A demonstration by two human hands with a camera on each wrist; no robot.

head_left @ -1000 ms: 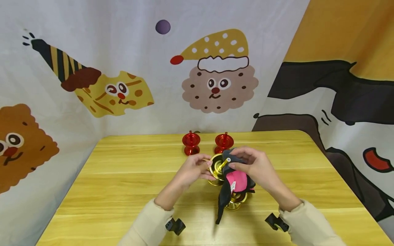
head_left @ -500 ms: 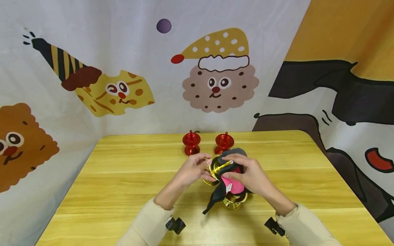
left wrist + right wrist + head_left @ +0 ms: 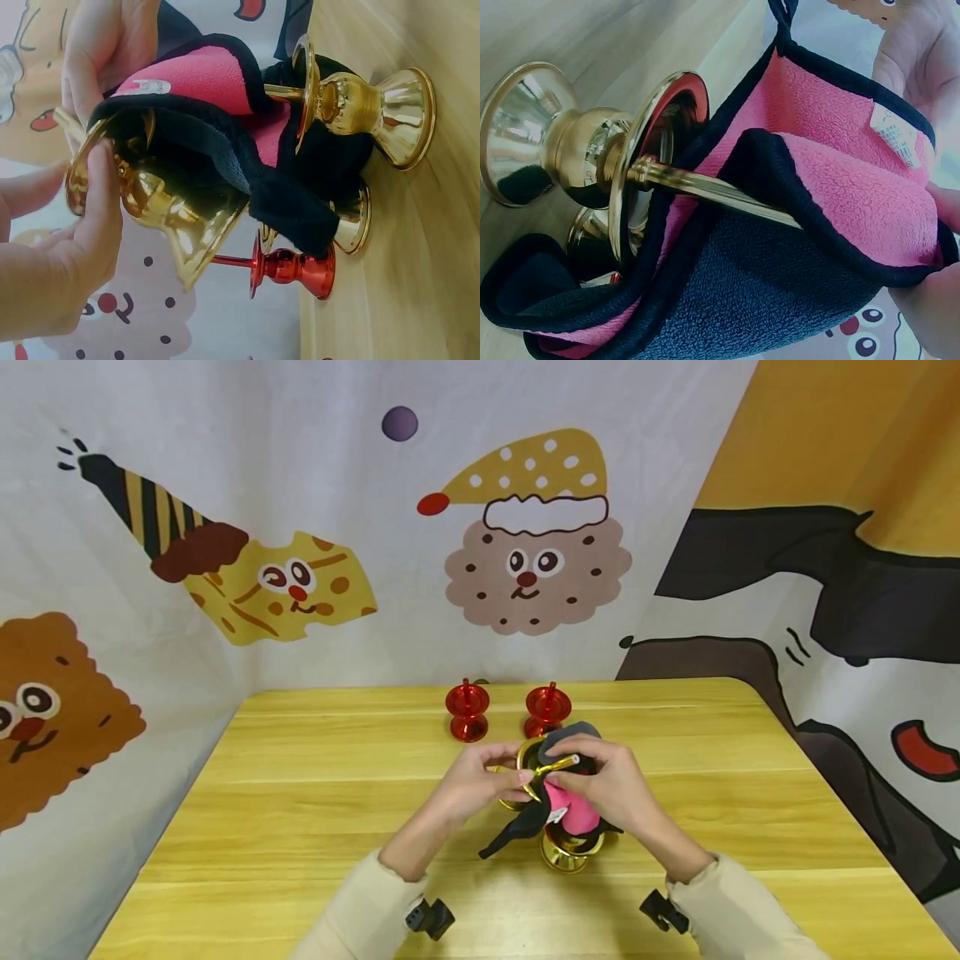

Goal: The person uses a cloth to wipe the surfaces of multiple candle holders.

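My left hand (image 3: 476,783) grips a shiny gold candle holder (image 3: 146,199) by its dish, thumb on the rim. The holder is lifted off the table and tilted, its thin post pointing right in the head view. With my right hand (image 3: 603,772) I pinch a pink and dark grey cloth (image 3: 576,810) against that holder, near the post. The cloth has a black edge and a white tag (image 3: 895,135), and one dark corner hangs to the left. Below it stands a second gold candle holder (image 3: 564,857), partly covered by the cloth.
A third gold candle holder (image 3: 358,221) stands behind the held one, mostly hidden. Two red candle holders (image 3: 468,718) (image 3: 547,714) stand near the back edge of the wooden table (image 3: 315,793). A cartoon-printed curtain (image 3: 330,460) hangs behind.
The held candle holder has tilted further, its post swinging right. My right hand has moved slightly left with the cloth, whose hanging corner has swung left and up.
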